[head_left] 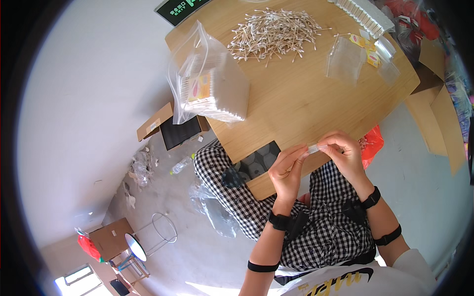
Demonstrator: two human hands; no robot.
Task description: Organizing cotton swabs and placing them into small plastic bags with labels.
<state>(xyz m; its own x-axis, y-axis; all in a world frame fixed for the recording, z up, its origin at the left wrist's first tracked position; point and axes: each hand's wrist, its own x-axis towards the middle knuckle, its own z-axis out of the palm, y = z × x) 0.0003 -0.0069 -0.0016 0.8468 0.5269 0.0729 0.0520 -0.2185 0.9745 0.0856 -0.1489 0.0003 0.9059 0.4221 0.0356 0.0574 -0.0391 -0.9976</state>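
Note:
Above the table's near edge, my left hand [288,168] and my right hand [346,154] pinch a small whitish, see-through plastic packet [312,149] from its two ends. The fingers hide much of it, and what it contains is too small to make out. A heap of loose cotton swabs [276,35] lies on the far part of the wooden table [291,98]. To the right are flat clear plastic bags [344,61] and small yellow cards [373,59]. At the left edge stands a large zip bag [217,84] of stacked swab packs.
More swab packs [363,17] line the far right of the table. A dark patterned pad [259,160] lies at the near left corner. Beside the table are a red bag [373,145], cardboard boxes [429,123] and, on the floor, a plastic bottle [181,165].

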